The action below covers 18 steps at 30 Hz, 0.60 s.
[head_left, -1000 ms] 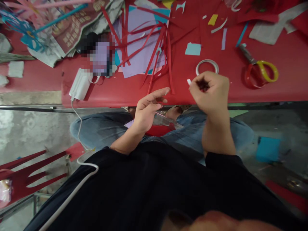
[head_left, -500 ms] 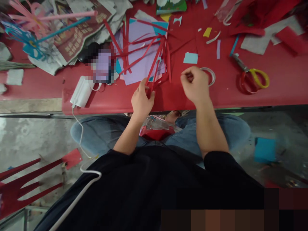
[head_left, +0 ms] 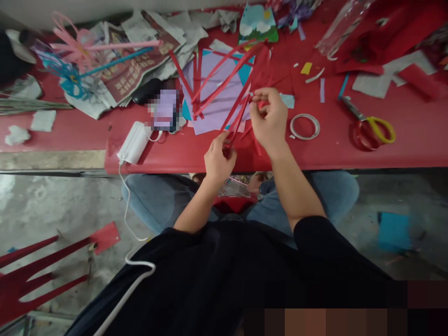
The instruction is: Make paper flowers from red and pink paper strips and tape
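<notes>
Long narrow red paper strips fan out over lilac and blue paper sheets. My left hand, by the table's front edge, pinches the lower ends of these strips between thumb and fingers. My right hand is closed beside the upper part of the bundle, its fingertips close to the strips. A small pale spot shows at those fingertips, too small to name. To the right of that hand lies a roll of clear tape. A pair of scissors with a yellow and a red handle rests farther right.
A white power bank with a cable stands left of my hands, near a blurred phone. Pink and blue paper flowers lie on newspaper at the back left. Paper scraps and a clear plastic bottle are at the back right.
My right hand has moved left from beside the tape roll to the red strips. The strips' far ends have swung up and right; my left hand keeps its hold. The view has shifted slightly.
</notes>
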{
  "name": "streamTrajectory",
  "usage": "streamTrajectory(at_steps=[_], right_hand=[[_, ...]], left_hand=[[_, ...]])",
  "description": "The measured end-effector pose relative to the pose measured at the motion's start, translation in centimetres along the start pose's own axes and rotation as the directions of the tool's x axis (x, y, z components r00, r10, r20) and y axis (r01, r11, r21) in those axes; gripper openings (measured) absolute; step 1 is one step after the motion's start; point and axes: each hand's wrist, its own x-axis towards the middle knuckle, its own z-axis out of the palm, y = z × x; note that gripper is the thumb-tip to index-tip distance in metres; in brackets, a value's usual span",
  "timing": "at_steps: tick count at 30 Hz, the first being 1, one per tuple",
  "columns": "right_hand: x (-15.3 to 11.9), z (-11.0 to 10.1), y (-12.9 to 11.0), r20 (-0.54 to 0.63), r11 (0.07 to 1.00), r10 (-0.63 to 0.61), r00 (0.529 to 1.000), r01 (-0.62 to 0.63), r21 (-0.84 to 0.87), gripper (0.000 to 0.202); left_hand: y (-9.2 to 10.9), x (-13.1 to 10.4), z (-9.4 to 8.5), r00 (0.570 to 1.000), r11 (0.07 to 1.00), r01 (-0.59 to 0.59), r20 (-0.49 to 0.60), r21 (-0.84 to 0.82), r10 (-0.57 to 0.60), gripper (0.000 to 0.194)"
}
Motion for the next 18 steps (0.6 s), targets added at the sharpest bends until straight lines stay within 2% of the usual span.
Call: streamTrajectory(at_steps=[3, 6, 10, 13, 15, 18], right_hand=[[0.1, -1.4, -2.8, -0.174, 0.994, -0.011, 0.985, 0.029, 0.102, 0.047], [0.4, -3.4, -5.2, -0.267, 0.985, -0.041, 0.963, 0.084, 0.15, 0.038], [-0.1, -6.0, -6.9, -0.201, 0.982, -0.082, 0.976, 0.114, 0.153, 0.036], [-0.9, -7.5, -7.7, -0.154, 0.976, -0.092, 0.984, 0.12, 0.182, 0.038], [-1.4, -8.3, -8.1, -0.133, 0.971, -0.098, 0.986, 0.124, 0.202, 0.038], [-1.8, -9.0, -8.5, -0.071, 0.964, -0.123, 0.99, 0.136, 0.229, 0.035]], left_hand=[[1.2, -1.2, -0.3, 0.995, 0.991, -0.1, -0.021, -0.09, 0.099, 0.057], [2.9, -2.5, -0.7, 0.984, 0.968, -0.176, -0.048, -0.179, 0.17, 0.057], [4.7, -3.3, -1.3, 0.964, 0.926, -0.265, -0.105, -0.268, 0.245, 0.057], [5.6, -3.4, -1.7, 0.96, 0.894, -0.28, -0.127, -0.35, 0.251, 0.061], [5.9, -3.4, -2.0, 0.962, 0.875, -0.272, -0.115, -0.401, 0.246, 0.062], [6.2, -3.2, -2.2, 0.973, 0.858, -0.222, -0.043, -0.464, 0.229, 0.065]])
